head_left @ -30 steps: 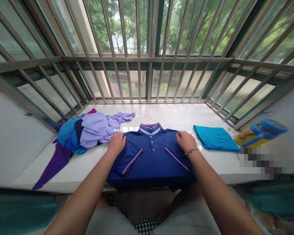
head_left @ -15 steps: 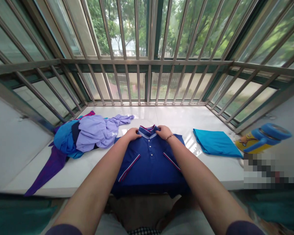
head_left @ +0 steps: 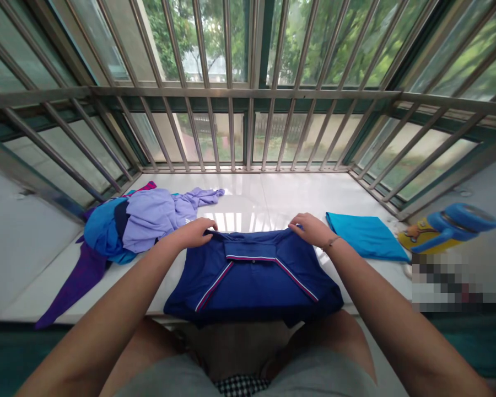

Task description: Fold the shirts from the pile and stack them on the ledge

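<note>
The soft, light polo (head_left: 252,281) is held at its far fold, the left hand (head_left: 192,233) and right hand (head_left: 310,230) clenching their fingers (head_left: 210,225) there.

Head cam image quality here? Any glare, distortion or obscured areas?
Head view: wide-angle distortion bends the window rail toward the edges; window glare streaks the white sill behind the navy polo shirt; a pixelated patch hides the lower right.
</note>
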A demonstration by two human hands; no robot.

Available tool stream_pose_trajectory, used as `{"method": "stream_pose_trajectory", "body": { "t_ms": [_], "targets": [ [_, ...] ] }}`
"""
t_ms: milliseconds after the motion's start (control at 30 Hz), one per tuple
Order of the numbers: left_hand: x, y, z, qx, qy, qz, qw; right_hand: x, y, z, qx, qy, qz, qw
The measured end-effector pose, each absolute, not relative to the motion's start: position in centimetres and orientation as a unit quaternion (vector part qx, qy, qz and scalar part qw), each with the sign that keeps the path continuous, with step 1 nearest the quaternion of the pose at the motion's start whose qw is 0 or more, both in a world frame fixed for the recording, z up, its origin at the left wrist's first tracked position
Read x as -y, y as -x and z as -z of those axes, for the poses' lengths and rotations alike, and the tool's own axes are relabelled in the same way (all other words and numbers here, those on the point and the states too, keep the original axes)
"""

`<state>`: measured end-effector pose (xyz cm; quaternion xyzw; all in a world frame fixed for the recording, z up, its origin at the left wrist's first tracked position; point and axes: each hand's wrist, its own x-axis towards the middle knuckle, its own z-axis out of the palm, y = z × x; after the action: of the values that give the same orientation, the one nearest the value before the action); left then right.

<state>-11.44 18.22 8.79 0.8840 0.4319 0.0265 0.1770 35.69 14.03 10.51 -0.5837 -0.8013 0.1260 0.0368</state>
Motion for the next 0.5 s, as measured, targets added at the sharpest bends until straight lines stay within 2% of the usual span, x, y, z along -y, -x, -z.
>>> {"method": "stream_pose_trajectory", "body": {
  "t_ms": [167,500],
  "targets": [
    [-21.2,14.2,-9.4,-0.527,-0.819,0.101,0.201,-16.4,-37.6,-8.7,0.748,0.650,-0.129,-0.003],
    [-23.2,15.1,-9.1,-0.547,-0.784,0.165,0.243,-17.5,-40.5,-7.6,0.708,0.679,-0.194,-0.007]
  ]
}}
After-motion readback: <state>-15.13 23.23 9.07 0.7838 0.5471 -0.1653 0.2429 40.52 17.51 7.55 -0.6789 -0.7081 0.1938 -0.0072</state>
